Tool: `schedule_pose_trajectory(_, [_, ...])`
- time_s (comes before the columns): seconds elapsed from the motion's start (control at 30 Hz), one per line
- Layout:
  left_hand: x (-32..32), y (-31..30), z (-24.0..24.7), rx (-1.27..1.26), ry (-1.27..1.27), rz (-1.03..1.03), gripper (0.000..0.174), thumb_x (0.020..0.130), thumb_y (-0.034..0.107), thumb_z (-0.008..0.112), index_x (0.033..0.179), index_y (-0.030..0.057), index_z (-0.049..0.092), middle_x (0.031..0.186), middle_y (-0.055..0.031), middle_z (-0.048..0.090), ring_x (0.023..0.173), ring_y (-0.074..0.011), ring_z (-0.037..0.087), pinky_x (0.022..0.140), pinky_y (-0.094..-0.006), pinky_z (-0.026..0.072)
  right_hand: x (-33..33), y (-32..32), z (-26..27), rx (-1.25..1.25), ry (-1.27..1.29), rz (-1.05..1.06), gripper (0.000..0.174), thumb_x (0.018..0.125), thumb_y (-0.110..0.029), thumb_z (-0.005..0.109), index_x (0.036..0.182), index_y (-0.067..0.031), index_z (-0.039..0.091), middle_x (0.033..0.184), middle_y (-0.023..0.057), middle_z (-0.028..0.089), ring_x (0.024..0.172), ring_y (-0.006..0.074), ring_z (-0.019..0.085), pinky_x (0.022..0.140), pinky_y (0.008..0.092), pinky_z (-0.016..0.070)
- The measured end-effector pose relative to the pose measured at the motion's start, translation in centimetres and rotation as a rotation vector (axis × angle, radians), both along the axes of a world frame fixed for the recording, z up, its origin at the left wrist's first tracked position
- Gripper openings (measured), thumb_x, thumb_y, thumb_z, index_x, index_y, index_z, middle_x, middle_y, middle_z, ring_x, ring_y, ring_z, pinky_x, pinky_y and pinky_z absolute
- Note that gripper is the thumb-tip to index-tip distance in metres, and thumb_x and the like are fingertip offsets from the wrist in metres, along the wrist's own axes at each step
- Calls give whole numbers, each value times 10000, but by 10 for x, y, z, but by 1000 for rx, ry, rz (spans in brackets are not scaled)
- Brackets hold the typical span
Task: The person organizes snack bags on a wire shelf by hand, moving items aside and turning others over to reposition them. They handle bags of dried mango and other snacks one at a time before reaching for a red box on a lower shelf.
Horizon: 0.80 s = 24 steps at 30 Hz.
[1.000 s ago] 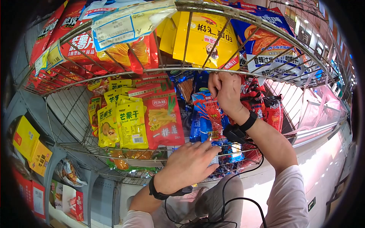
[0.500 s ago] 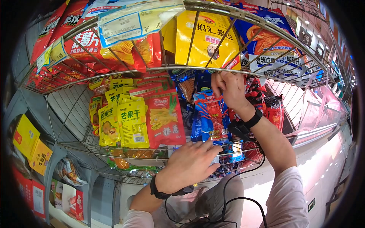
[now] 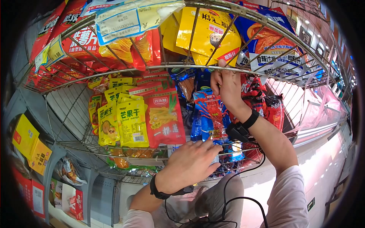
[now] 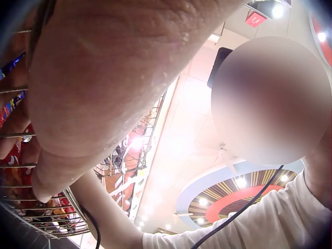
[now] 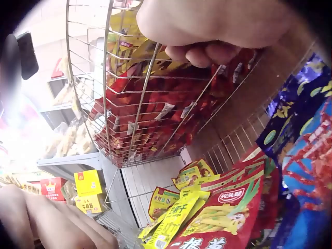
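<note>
My right hand [image 3: 229, 88] is raised to the bottom front rail of the upper wire basket [image 3: 163, 67]. One finger points up at the rail by a yellow snack bag [image 3: 208, 32]; other fingers are bent, as the right wrist view shows from below. Red-and-blue snack packets [image 3: 213, 114] lie just under this hand. My left hand [image 3: 189, 164] rests with extended fingers on the front rim of the lower wire basket [image 3: 102, 152]. Close beyond it stand a red snack bag [image 3: 165, 117] and yellow dried mango bags [image 3: 132, 123].
Red chip bags [image 3: 110, 47] fill the upper basket's left part, with blue bags [image 3: 268, 32] at its right. A paper label [image 3: 129, 24] hangs on its front. Side shelves hold a yellow box [image 3: 26, 133]. A black cable [image 3: 243, 199] hangs between my arms.
One finger of my right hand has gone from bent to pointing up at the rail. The yellow snack bag above it has tilted and shifted. My left hand has stayed put.
</note>
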State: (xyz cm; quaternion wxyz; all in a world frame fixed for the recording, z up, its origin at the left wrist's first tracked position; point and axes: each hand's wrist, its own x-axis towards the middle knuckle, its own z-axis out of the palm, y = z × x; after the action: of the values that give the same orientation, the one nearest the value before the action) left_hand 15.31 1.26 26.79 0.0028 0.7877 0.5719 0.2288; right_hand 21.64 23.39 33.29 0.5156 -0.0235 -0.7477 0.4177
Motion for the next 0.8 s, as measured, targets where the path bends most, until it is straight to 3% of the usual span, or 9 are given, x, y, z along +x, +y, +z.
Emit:
schedule_pose_trajectory(0.27, [0, 0, 0, -7, 3, -1, 433, 970, 351, 686, 1329, 112, 649, 1096, -105, 668, 1037, -314, 683, 889, -436, 559, 3, 1, -2, 64, 0, 2, 619, 1149, -482, 329, 654, -114, 378, 509, 55, 422, 441, 138, 413, 457, 285, 319])
schedule_pose_trajectory(0.37, [0, 1, -1, 9, 5, -2, 438, 970, 352, 686, 1334, 113, 649, 1095, -105, 667, 1031, -314, 682, 886, -435, 559, 5, 3, -4, 50, 42, 82, 599, 1150, -413, 415, 651, -83, 394, 566, 26, 419, 480, 122, 414, 462, 295, 301])
schedule_pose_trajectory(0.43, [0, 1, -2, 8, 14, 1, 437, 968, 352, 688, 1336, 119, 649, 1094, -103, 666, 1026, -312, 682, 883, -434, 559, 7, 0, 0, 138, 14, 13, 594, 1116, -456, 354, 646, -94, 376, 530, 48, 415, 473, 148, 407, 499, 309, 302])
schedule_pose_trajectory(0.63, [0, 1, -2, -2, 5, 6, 429, 964, 351, 693, 1330, 130, 651, 1092, -100, 665, 1021, -313, 683, 883, -438, 559, 11, 21, -9, 263, 62, 79, 648, 1035, -625, 357, 659, -97, 380, 552, 51, 414, 499, 157, 394, 527, 306, 281])
schedule_pose_trajectory(0.67, [1, 1, -2, -2, 6, 5, 429, 964, 351, 693, 1330, 130, 651, 1092, -100, 665, 1021, -313, 683, 883, -438, 559, 12, 21, -10, 264, 62, 78, 648, 1035, -625, 357, 659, -97, 380, 552, 51, 414, 499, 157, 394, 527, 306, 281])
schedule_pose_trajectory(0.73, [1, 1, -2, -2, 7, 13, 434, 962, 352, 695, 1332, 129, 649, 1089, -100, 664, 1019, -315, 684, 885, -443, 559, 12, 21, -11, 228, 113, 136, 576, 1072, -481, 303, 679, -73, 403, 590, 31, 405, 503, 138, 395, 505, 301, 290])
schedule_pose_trajectory(0.77, [1, 1, -2, -1, 7, 13, 434, 962, 352, 695, 1332, 129, 649, 1089, -100, 664, 1019, -315, 684, 885, -443, 559, 12, 19, -11, 229, 114, 136, 576, 1072, -481, 303, 679, -73, 403, 590, 31, 405, 503, 138, 395, 505, 301, 290])
schedule_pose_trajectory(0.8, [1, 1, -1, -4, 5, 12, 435, 962, 351, 695, 1333, 129, 648, 1090, -99, 663, 1020, -315, 683, 886, -444, 559, 12, 16, -10, 143, 100, 112, 617, 1037, -575, 303, 662, -91, 385, 570, 44, 411, 501, 149, 383, 514, 303, 283])
